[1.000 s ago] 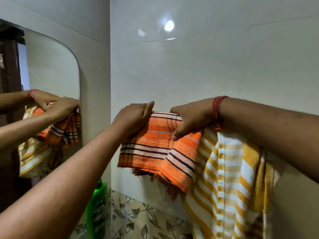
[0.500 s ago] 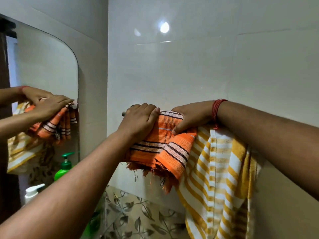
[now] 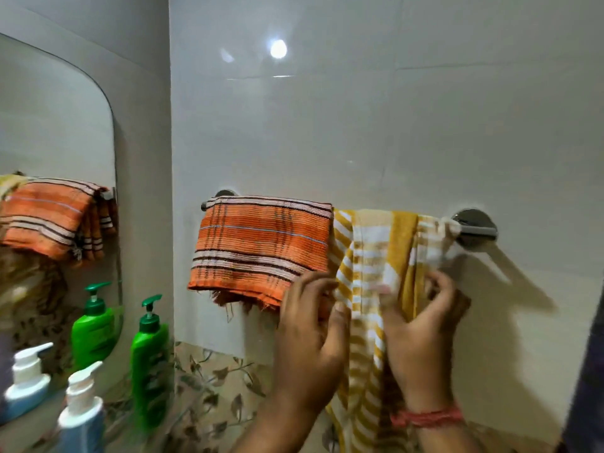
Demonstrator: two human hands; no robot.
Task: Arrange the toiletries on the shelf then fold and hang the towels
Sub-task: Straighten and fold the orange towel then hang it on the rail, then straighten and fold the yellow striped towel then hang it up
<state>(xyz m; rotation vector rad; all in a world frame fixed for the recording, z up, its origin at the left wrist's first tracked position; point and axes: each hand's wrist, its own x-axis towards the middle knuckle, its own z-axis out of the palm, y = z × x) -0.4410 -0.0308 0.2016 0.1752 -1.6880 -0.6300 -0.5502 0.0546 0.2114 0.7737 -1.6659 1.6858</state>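
A folded orange striped towel hangs flat over the left part of the chrome towel rail. Beside it, a yellow and white striped towel hangs bunched over the rail's right part and reaches down out of view. My left hand is at this towel's left edge, thumb and curled fingers pinching it just below the orange towel's lower right corner. My right hand, with a red thread at the wrist, grips the towel's mustard band. Both hands are motion-blurred.
A green pump bottle and a white-topped blue pump bottle stand at lower left by the mirror, which repeats them and the orange towel. Leaf-patterned tiles run below the white wall. A dark shape fills the right edge.
Both hands have left the orange towel on the rail and dropped to the yellow striped towel. The orange towel now hangs spread and flat. The view has pulled back.
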